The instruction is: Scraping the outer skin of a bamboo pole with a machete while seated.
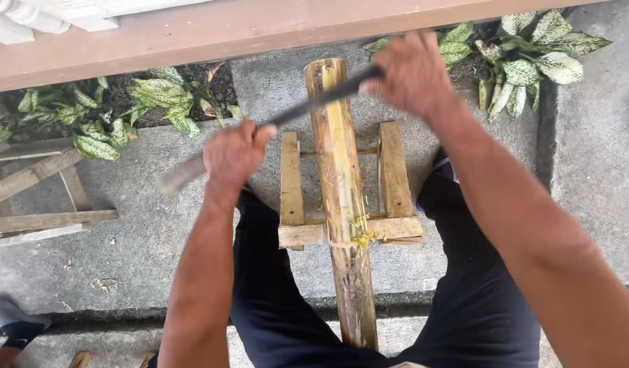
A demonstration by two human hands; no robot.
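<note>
Nearest, dark trousers [280,320] frame a bamboo pole [342,197] that runs from 6 o'clock toward 12 between the knees, resting across a small wooden stand [389,177] on the concrete floor [137,252]. At 9 o'clock the left hand [233,155] has its fingers clenched around one end of a long blade [308,108]; at 1 o'clock the right hand [413,71] grips the other end. The blade crosses the pole's top. Beyond, variegated plants [532,54] line a wall.

bamboo pole [342,197] lies lengthwise on wooden stand [393,178], between the legs | blade [308,108] crosses pole's far end | left hand [233,155] left of pole, right hand [411,71] right | plants [526,51] behind
</note>
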